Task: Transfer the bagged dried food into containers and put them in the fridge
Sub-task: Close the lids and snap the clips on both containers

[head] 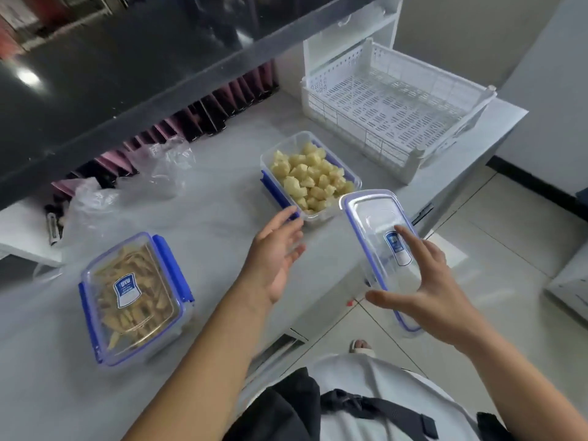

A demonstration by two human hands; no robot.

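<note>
An open clear container (351, 179) with blue clips holds pale yellow dried chunks at the middle of the grey counter (219, 227). My left hand (276, 259) is open, its fingertips near the container's front corner. My right hand (426, 288) grips a clear lid (372, 224) with a blue seal and a blue label, tilted above the counter's edge just right of that container. At the left stands a second container (136, 297), lidded and clipped, filled with tan dried strips.
Two crumpled empty plastic bags (159, 173) lie behind the containers. A white slotted crate (394, 103) sits at the counter's far right end. A dark shelf (127, 74) overhangs the back of the counter. Tiled floor (496, 249) lies to the right.
</note>
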